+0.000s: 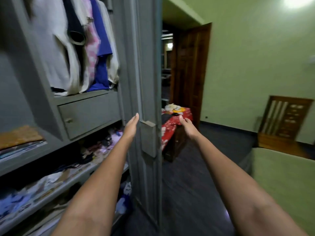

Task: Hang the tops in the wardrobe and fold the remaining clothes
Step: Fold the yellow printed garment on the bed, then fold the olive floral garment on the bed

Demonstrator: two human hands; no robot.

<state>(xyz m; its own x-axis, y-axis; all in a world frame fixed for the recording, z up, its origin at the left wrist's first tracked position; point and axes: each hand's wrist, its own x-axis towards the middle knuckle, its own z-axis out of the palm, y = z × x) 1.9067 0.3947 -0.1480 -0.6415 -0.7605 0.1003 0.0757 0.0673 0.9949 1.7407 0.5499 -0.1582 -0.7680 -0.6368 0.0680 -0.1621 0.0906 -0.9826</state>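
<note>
A grey wardrobe (42,103) stands open on the left. Several tops hang in it: white ones, a dark one, a pink-and-white one (91,48) and a blue one (102,53). Its grey door (148,82) juts out edge-on between my arms. My left hand (131,127) reaches along the door's inner side, fingers straight, near the door's edge. My right hand (187,126) is stretched out on the door's outer side, fingers loosely bent, holding nothing. Whether either hand touches the door is unclear.
Below the hanging tops are a closed drawer (88,114) and shelves stuffed with loose and folded clothes (95,147). A small cabinet under a red cloth (172,126) stands behind the door. A brown room door (190,70) is open. A green-covered bed corner (283,176) lies right.
</note>
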